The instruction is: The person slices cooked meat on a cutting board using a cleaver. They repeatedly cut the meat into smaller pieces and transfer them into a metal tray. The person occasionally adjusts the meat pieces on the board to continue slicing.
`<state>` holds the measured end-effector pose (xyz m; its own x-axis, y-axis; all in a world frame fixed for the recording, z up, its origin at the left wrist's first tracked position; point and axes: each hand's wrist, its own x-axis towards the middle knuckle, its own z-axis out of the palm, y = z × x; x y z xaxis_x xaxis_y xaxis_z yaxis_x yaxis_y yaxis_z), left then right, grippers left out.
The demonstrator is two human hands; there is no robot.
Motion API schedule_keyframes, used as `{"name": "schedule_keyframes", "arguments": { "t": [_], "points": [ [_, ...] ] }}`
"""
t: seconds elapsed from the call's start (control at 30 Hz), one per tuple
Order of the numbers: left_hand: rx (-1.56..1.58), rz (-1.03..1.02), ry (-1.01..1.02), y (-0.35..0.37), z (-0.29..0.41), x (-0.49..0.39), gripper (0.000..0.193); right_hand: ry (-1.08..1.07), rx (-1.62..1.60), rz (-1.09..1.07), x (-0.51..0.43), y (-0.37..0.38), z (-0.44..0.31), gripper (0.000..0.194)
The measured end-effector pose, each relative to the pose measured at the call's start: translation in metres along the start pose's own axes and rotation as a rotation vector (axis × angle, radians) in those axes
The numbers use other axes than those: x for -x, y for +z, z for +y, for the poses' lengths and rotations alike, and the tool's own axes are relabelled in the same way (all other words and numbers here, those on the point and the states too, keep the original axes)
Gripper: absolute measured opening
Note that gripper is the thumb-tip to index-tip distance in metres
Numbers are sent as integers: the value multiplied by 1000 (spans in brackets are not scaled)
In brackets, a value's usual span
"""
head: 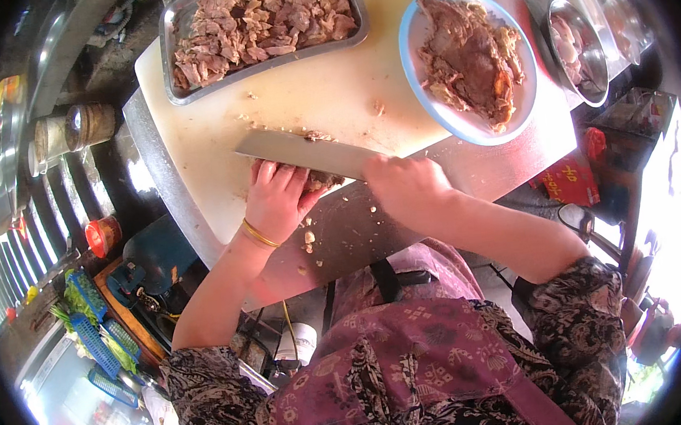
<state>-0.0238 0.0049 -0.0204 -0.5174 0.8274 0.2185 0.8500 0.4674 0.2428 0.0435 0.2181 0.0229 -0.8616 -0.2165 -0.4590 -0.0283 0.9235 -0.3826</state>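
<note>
My right hand [407, 190] grips the handle end of a broad cleaver [307, 152], whose blade points left over the white cutting board [210, 127]. Just below the blade, my left hand [277, 196] presses on a piece of cooked meat [321, 180] near the board's front edge. A few meat shreds [320, 136] lie along the blade's far side. Cut cooked meat [268, 22] fills much of a metal tray [268, 65] at the back left. On the right, a blue-rimmed white plate [434, 108] holds a large piece of cooked meat [469, 55].
Under the board is a metal tabletop [342, 242] with crumbs on its near edge. A metal bowl of meat [578, 51] stands at the far right. Lidded tubs [91, 124], a red container [104, 236] and blue baskets with green vegetables [94, 346] are to the left.
</note>
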Motion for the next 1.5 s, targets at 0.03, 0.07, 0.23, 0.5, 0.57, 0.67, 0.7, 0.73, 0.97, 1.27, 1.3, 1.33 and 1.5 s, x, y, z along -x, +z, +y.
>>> {"name": "schedule_keyframes", "arguments": {
  "t": [0.03,0.07,0.23,0.5,0.57,0.67,0.7,0.73,0.97,1.27,1.3,1.33,1.5],
  "points": [
    [18,15,-11,0,0,1,43,47,2,-28,14,1,8,16],
    [37,30,-22,0,2,1,43,94,3,-56,28,1,19,14],
    [75,100,-30,3,4,-1,46,57,80,118,60,-3,42,9],
    [39,100,-7,8,1,2,47,-12,23,-9,44,-6,15,10],
    [47,103,-5,8,1,2,46,-25,-4,-44,18,-10,1,13],
    [54,104,11,11,0,2,45,-35,-91,-31,-30,-9,-23,16],
    [53,101,6,11,-2,3,45,-34,-69,-16,-33,-7,-25,15],
    [51,99,3,9,-1,3,45,-32,-48,1,-35,-4,-26,15],
    [81,107,-36,9,1,6,47,74,123,-60,34,-7,24,13],
    [75,77,-40,14,-1,7,48,33,60,-166,55,-21,14,10],
    [66,89,-42,12,-1,7,47,44,25,-196,47,-27,8,11],
    [59,106,-34,13,0,5,47,66,-10,-219,40,-32,2,12],
    [95,114,15,12,-2,3,46,-12,-60,-124,-35,-13,-26,20]
  ]
}}
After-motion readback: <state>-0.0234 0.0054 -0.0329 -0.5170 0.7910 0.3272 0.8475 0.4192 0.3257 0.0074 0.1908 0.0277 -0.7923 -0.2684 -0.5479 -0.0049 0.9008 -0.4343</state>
